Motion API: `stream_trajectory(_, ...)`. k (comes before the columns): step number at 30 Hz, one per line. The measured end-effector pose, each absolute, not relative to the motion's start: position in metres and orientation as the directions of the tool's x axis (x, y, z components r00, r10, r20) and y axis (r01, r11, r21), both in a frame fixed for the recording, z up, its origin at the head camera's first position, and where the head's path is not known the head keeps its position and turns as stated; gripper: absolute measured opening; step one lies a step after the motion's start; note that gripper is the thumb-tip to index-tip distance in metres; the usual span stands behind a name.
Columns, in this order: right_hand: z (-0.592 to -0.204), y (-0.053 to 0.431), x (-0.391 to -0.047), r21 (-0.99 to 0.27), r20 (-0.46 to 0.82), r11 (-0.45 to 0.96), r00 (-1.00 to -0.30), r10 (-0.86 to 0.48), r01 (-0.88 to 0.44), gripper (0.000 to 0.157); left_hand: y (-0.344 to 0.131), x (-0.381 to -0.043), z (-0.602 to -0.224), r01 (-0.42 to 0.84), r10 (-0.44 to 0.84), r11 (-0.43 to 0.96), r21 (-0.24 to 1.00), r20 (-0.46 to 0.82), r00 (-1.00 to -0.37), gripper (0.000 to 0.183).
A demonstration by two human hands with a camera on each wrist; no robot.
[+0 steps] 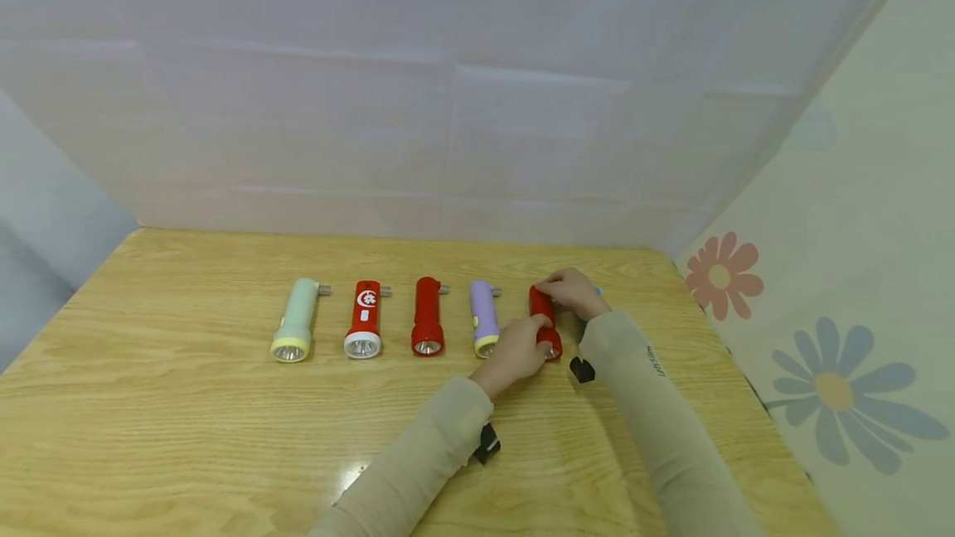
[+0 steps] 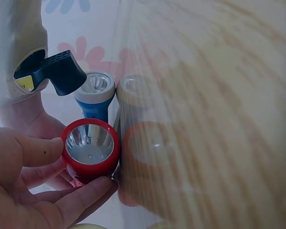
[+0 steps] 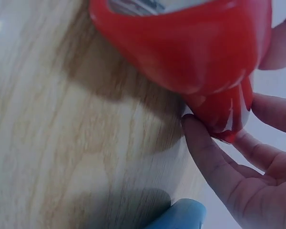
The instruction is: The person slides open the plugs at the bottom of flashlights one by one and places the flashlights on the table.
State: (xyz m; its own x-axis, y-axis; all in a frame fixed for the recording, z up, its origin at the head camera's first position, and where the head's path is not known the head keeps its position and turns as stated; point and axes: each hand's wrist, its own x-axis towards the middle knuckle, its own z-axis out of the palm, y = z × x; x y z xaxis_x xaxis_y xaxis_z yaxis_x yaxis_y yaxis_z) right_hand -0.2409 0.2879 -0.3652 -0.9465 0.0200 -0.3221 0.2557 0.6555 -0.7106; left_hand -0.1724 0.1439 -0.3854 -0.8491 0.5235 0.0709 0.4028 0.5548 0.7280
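Both hands are on a red flashlight (image 1: 539, 305) at the right end of a row on the wooden table. My left hand (image 1: 515, 355) grips its lamp end; in the left wrist view the thumb lies on one side of the red rim (image 2: 115, 151) and the fingers curl beneath. At the tail end, my right hand (image 1: 573, 292) pinches the narrow handle between thumb and fingers, as the right wrist view shows. A blue flashlight (image 2: 96, 102) with a white rim lies just beyond, mostly hidden by the right arm in the head view.
To the left lie a purple flashlight (image 1: 485, 315), a plain red one (image 1: 428, 313), a red one with a white rim (image 1: 366, 317) and a pale green one (image 1: 298, 309). Plug prongs stick out from several. A flower-patterned curtain (image 1: 836, 272) borders the table's right edge.
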Motion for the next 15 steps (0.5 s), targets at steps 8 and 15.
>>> stream_trajectory(8, -0.3661, 0.2878, -0.2385, -0.759, -0.286, 0.601, -0.957, 0.042, 0.252, 0.032, 0.1427, -0.1705, -0.3816, 0.379, 0.516, 0.561, 0.736, 0.047, -0.855, 0.029)
stream_trajectory(15, -0.3626, 0.2856, -0.237, -0.782, -0.222, 0.585, -0.973, 0.06, 0.214, 0.029, 0.1414, -0.1709, -0.3807, 0.37, 0.502, 0.556, 0.745, 0.054, -0.863, 0.03)
